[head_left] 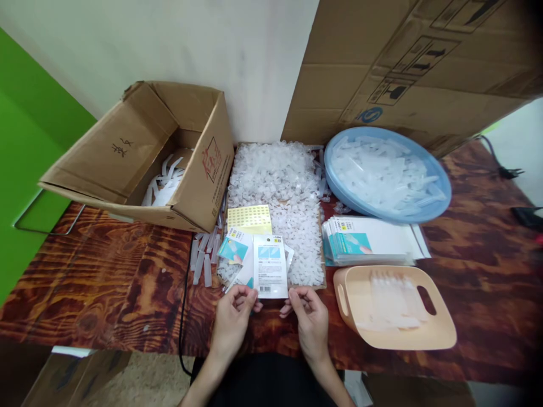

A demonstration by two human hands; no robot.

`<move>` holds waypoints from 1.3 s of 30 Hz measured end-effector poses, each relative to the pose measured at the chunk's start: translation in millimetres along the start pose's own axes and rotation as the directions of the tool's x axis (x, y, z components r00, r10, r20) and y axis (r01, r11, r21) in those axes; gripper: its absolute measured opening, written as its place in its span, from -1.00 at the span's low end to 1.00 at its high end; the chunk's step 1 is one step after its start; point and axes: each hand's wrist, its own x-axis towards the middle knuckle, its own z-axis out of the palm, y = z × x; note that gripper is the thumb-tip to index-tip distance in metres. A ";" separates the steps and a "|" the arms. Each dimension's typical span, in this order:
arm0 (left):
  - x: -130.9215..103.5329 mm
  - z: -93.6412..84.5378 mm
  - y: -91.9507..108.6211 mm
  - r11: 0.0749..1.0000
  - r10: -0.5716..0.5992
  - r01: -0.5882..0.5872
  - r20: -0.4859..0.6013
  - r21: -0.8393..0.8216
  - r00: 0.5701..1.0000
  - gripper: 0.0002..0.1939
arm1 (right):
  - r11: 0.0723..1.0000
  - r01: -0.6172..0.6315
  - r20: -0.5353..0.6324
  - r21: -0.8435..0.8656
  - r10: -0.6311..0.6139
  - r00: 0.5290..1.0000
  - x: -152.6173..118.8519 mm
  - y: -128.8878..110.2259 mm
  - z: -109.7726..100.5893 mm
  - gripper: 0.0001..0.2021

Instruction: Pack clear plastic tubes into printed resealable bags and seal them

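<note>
A small white printed packet [271, 271] with blue pictures and a barcode stands in front of me, its printed back towards me. Its lower left corner is at the fingertips of my left hand [234, 314], curled with thumb against fingers. My right hand [309, 319] is pinched at the lower right corner. Behind the packet lie a teal-and-white card [233, 249], partly covered white packaging and a yellow sheet of round stickers [249, 217]. These rest on a shallow cardboard tray heaped with small translucent plastic pieces [275, 175].
At the left stands an open cardboard box [203, 186] holding white strips. Translucent tubes [207, 271] lie beside the tray. To the right are a blue basin [443, 195] of clear plastic pieces, stacked printed packets [356, 243] and a peach basket [445, 333] holding filled clear packets. A black cable [184, 305] crosses the table edge.
</note>
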 end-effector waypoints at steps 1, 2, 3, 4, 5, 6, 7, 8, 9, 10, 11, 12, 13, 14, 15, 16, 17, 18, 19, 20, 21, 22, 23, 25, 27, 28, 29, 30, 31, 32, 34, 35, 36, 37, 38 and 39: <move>-0.6 0.6 -0.1 1.000 0.000 0.000 -0.003 -0.003 1.000 -0.64 | 1.000 0.007 -0.002 -0.016 -0.007 1.000 -0.3 -0.3 0.1 -0.77; -1.1 1.0 -0.2 1.000 -0.001 0.001 -0.005 -0.005 1.000 -0.65 | 0.999 0.011 -0.003 -0.032 -0.011 1.000 -0.5 -0.2 0.1 -0.77; -1.4 1.3 -0.3 1.000 -0.003 0.002 -0.006 -0.007 1.000 -0.65 | 0.999 0.014 -0.004 -0.047 -0.014 1.000 -0.6 0.1 0.3 -0.77; -1.5 1.5 -0.6 1.000 -0.005 0.005 -0.005 -0.009 1.000 -0.65 | 0.998 0.016 -0.006 -0.060 -0.016 1.000 -0.6 0.6 0.6 -0.77; -1.5 1.7 -1.0 1.000 -0.006 0.006 -0.005 -0.008 1.000 -0.65 | 0.997 0.017 -0.011 -0.071 -0.017 1.000 -0.3 1.4 1.0 -0.76; -1.4 1.9 -1.6 1.000 -0.005 0.005 -0.005 -0.003 1.000 -0.65 | 0.997 0.016 -0.019 -0.080 -0.018 1.000 0.1 2.4 1.6 -0.76; -1.2 2.2 -2.3 1.000 -0.001 0.001 -0.005 0.009 1.000 -0.65 | 0.996 0.015 -0.031 -0.090 -0.018 0.999 0.6 3.5 2.3 -0.75; -0.9 2.4 -3.2 1.000 0.009 -0.008 -0.006 0.026 1.000 -0.65 | 0.995 0.014 -0.043 -0.099 -0.018 0.999 1.3 4.8 3.0 -0.74; -0.7 2.6 -4.3 0.998 0.022 -0.021 -0.007 0.051 1.000 -0.66 | 0.994 0.010 -0.055 -0.107 -0.016 0.998 2.1 6.1 3.6 -0.73; -0.4 2.8 -5.6 0.996 0.039 -0.038 -0.008 0.079 0.999 -0.67 | 0.994 0.007 -0.066 -0.112 -0.014 0.998 2.9 7.3 4.1 -0.72; -0.2 2.9 -7.0 0.992 0.058 -0.056 -0.008 0.111 0.998 -0.67 | 0.993 0.004 -0.073 -0.117 -0.012 0.997 3.5 8.4 4.4 -0.71; -0.1 3.0 -8.3 0.987 0.076 -0.074 -0.008 0.144 0.997 -0.68 | 0.993 0.001 -0.076 -0.121 -0.011 0.997 4.0 9.3 4.6 -0.71; 0.0 3.2 -9.4 0.980 0.092 -0.089 -0.009 0.177 0.996 -0.68 | 0.992 -0.001 -0.078 -0.124 -0.009 0.997 4.2 10.0 4.6 -0.70; 0.0 3.3 -10.0 0.972 0.105 -0.101 -0.008 0.211 0.994 -0.69 | 0.992 -0.002 -0.078 -0.126 -0.008 0.997 4.3 10.5 4.6 -0.70; 0.0 3.6 -10.1 0.964 0.117 -0.112 -0.007 0.243 0.993 -0.69 | 0.992 -0.002 -0.079 -0.130 -0.008 0.997 4.3 10.7 4.7 -0.70; 0.0 3.9 -9.4 0.955 0.128 -0.121 -0.008 0.273 0.992 -0.69 | 0.991 -0.001 -0.079 -0.134 -0.009 0.997 4.3 10.8 4.8 -0.70; 0.0 4.3 -8.2 0.946 0.139 -0.130 -0.010 0.296 0.990 -0.68 | 0.991 -0.001 -0.080 -0.137 -0.010 0.997 4.2 10.7 5.0 -0.70; 0.2 4.7 -6.5 0.939 0.150 -0.138 -0.012 0.316 0.989 -0.68 | 0.990 0.000 -0.084 -0.139 -0.012 0.996 4.3 10.5 5.2 -0.70; 0.4 5.2 -4.5 0.931 0.161 -0.147 -0.016 0.335 0.987 -0.67 | 0.990 0.001 -0.088 -0.141 -0.013 0.996 4.5 10.1 5.6 -0.70; 0.6 5.7 -2.5 0.922 0.172 -0.153 -0.022 0.355 0.985 -0.66 | 0.990 0.002 -0.092 -0.143 -0.015 0.996 4.8 9.6 5.9 -0.69; 0.9 6.2 -0.8 0.914 0.178 -0.155 -0.027 0.376 0.984 -0.65 | 0.989 0.004 -0.097 -0.148 -0.018 0.995 5.2 9.0 6.3 -0.68; 1.2 6.7 0.5 0.905 0.179 -0.154 -0.028 0.396 0.983 -0.65 | 0.988 0.005 -0.102 -0.155 -0.021 0.995 5.6 8.5 6.7 -0.66; 1.6 7.3 1.2 0.898 0.176 -0.150 -0.026 0.414 0.984 -0.64 | 0.986 0.006 -0.110 -0.166 -0.025 0.994 6.0 8.0 7.1 -0.65; 2.0 8.8 1.2 0.888 0.170 -0.144 -0.019 0.437 0.985 -0.63 | 0.982 0.006 -0.131 -0.190 -0.031 0.991 6.4 7.3 8.1 -0.63; 2.2 10.3 0.2 0.882 0.176 -0.151 -0.015 0.446 0.984 -0.62 | 0.977 0.004 -0.149 -0.212 -0.036 0.988 6.3 6.8 9.3 -0.62; 2.3 10.8 -0.2 0.878 0.187 -0.160 -0.015 0.452 0.982 -0.61 | 0.975 0.002 -0.156 -0.221 -0.037 0.987 6.3 6.4 9.8 -0.61; 2.5 10.8 -0.4 0.872 0.199 -0.169 -0.016 0.460 0.980 -0.59 | 0.974 0.001 -0.161 -0.227 -0.039 0.986 6.4 5.8 10.1 -0.60; 2.7 10.3 -0.3 0.865 0.210 -0.178 -0.016 0.469 0.978 -0.57 | 0.973 -0.001 -0.169 -0.231 -0.039 0.985 6.8 5.1 10.0 -0.60; 3.1 9.1 0.3 0.859 0.218 -0.184 -0.016 0.478 0.976 -0.56 | 0.972 -0.004 -0.181 -0.233 -0.039 0.983 7.6 4.1 9.5 -0.59; 3.8 7.3 1.2 0.855 0.224 -0.188 -0.017 0.484 0.974 -0.54 | 0.973 -0.009 -0.200 -0.232 -0.039 0.979 9.0 2.9 8.4 -0.58; 5.7 2.2 3.7 0.861 0.227 -0.186 -0.031 0.473 0.973 -0.54 | 0.976 -0.015 -0.229 -0.219 -0.037 0.973 13.0 0.5 5.0 -0.57; 7.0 -0.2 5.1 0.879 0.216 -0.176 -0.041 0.444 0.975 -0.54 | 0.978 -0.013 -0.231 -0.206 -0.036 0.972 15.3 -0.6 3.0 -0.57; 8.4 -2.2 6.4 0.905 0.192 -0.159 -0.046 0.396 0.980 -0.54 | 0.982 -0.008 -0.222 -0.189 -0.034 0.974 17.4 -1.7 1.1 -0.57; 9.8 -3.2 7.5 0.932 0.157 -0.136 -0.037 0.336 0.987 -0.54 | 0.986 -0.002 -0.201 -0.169 -0.033 0.979 19.1 -2.7 -0.4 -0.57; 11.2 -3.0 8.5 0.954 0.119 -0.110 -0.014 0.277 0.993 -0.55 | 0.989 0.006 -0.173 -0.148 -0.032 0.984 20.2 -3.7 -1.2 -0.57; 12.5 -1.7 9.3 0.969 0.083 -0.085 0.018 0.230 0.996 -0.56 | 0.991 0.014 -0.144 -0.129 -0.033 0.989 20.7 -4.9 -1.3 -0.58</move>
